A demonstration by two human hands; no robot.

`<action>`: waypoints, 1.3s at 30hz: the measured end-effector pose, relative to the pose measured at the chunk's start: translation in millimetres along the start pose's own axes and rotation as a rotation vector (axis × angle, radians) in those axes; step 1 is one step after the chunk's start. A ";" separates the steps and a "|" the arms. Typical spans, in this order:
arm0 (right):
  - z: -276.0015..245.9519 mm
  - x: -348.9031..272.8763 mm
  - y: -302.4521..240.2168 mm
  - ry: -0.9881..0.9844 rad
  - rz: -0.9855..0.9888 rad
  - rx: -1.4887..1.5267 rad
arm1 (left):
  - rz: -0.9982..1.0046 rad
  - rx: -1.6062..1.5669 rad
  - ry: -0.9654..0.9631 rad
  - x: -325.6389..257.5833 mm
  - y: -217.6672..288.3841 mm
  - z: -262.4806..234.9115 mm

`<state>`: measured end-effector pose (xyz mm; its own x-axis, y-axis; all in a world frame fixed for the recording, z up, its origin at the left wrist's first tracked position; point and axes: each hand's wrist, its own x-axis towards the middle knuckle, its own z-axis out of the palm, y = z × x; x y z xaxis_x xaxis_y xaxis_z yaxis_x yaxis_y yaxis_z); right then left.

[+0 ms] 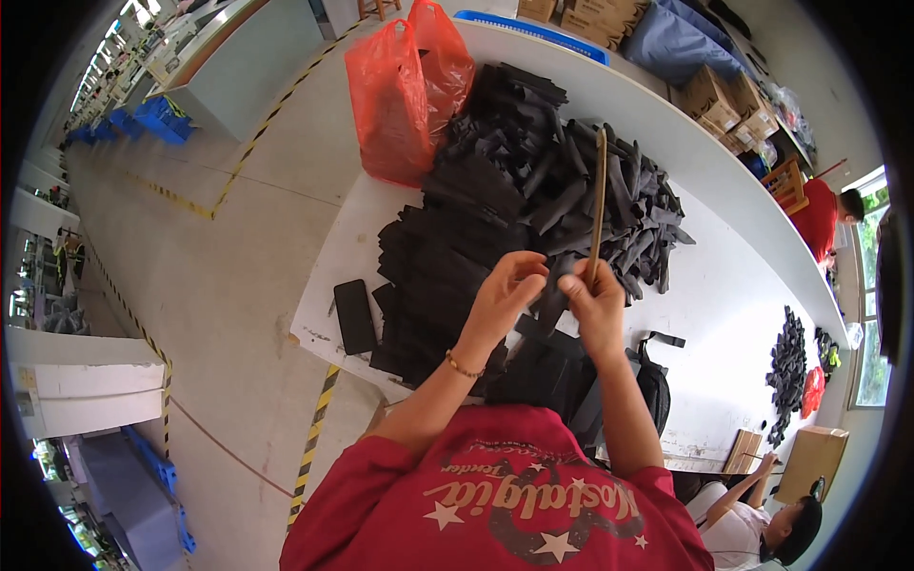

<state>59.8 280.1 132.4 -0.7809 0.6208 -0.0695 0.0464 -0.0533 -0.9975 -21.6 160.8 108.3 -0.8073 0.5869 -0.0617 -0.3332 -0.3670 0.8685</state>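
Note:
My right hand (598, 303) is closed around a long, thin, light-brown stick (601, 190), which looks like wood or bamboo and points away from me. The same hand pinches a small black strip (551, 306), apparently fabric, between thumb and fingers. Just left of that strip, my left hand (506, 293) has its fingers curved and the thumb apart from them, with nothing visible between. Beyond both hands lies a large heap of loose black pieces (609, 205). Flatter, layered black pieces (443, 276) spread to the left of my left hand.
A red plastic bag (405, 105) stands at the table's far left. A black phone (355, 317) lies near the left edge of the white table (709, 314). A black strapped bag (653, 385) is beside my right forearm. Another person (762, 523) sits at right, near another black pile (787, 371).

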 end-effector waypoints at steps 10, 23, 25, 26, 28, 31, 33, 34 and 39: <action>13.2 -9.6 13.3 -0.059 0.135 0.097 | -0.098 -0.167 0.079 7.5 -40.0 -13.6; -67.4 69.7 -11.5 0.258 -0.237 -0.810 | 0.260 1.224 -0.249 -2.7 -6.2 -122.3; -73.8 40.9 22.8 0.136 -0.120 -0.780 | 0.334 1.280 -0.303 -5.8 -23.9 -128.1; -67.3 23.4 31.8 0.045 -0.019 -0.781 | 0.348 1.364 -0.325 -8.2 -30.2 -135.0; -72.5 -9.6 56.6 -0.065 -0.190 -0.891 | 0.343 1.438 -0.349 -7.5 -41.5 -143.5; -79.6 -39.9 61.7 -0.260 -0.279 -1.086 | 0.286 1.301 -0.323 -1.0 -39.6 -150.9; -85.3 -51.7 69.0 -0.277 -0.317 -1.121 | 0.267 1.253 -0.322 4.4 -34.1 -146.9; -87.1 -54.0 72.4 -0.305 -0.357 -1.153 | 0.256 1.224 -0.312 6.6 -32.8 -146.7; -76.1 -50.6 80.3 -0.293 -0.400 -1.177 | 0.239 1.180 -0.303 6.9 -26.6 -141.9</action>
<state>150.5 304.0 54.9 -0.9688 0.2301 0.0922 0.1816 0.9120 -0.3678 -87.4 72.2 15.0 -0.5899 0.7955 0.1387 0.5750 0.2932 0.7638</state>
